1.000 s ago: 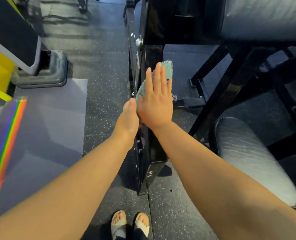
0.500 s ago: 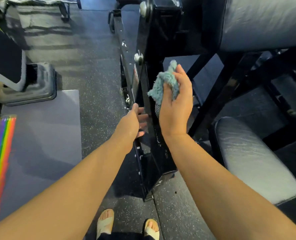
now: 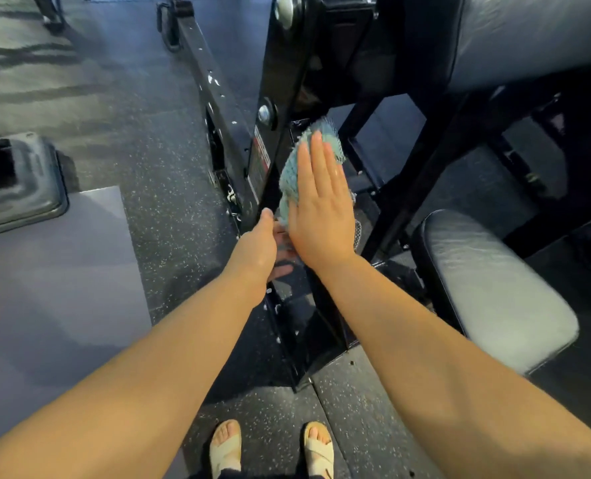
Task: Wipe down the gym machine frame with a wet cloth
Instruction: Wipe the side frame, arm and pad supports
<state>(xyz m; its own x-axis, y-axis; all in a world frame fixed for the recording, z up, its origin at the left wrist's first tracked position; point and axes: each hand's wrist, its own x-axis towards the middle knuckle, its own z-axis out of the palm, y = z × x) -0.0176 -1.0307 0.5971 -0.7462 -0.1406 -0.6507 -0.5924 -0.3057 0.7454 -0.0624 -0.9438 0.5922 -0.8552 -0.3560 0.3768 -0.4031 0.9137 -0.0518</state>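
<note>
The black gym machine frame (image 3: 280,74) rises as an upright post in the middle of the view. My right hand (image 3: 321,205) lies flat with straight fingers and presses a teal fuzzy cloth (image 3: 292,174) against the post's right face. My left hand (image 3: 257,247) reaches to the post's edge just below the cloth; its fingers curl round that edge and are partly hidden behind the frame.
A grey padded seat (image 3: 494,288) stands low on the right, a larger pad (image 3: 529,36) above it. A black base rail (image 3: 211,81) runs away on the speckled floor. A grey mat (image 3: 62,271) and a machine foot (image 3: 21,188) lie left. My sandalled feet (image 3: 270,447) stand below.
Half a second ago my right hand held the cloth bunched off the post. Now it is flat, pressing the cloth on the frame. The left hand stays on the post's edge.
</note>
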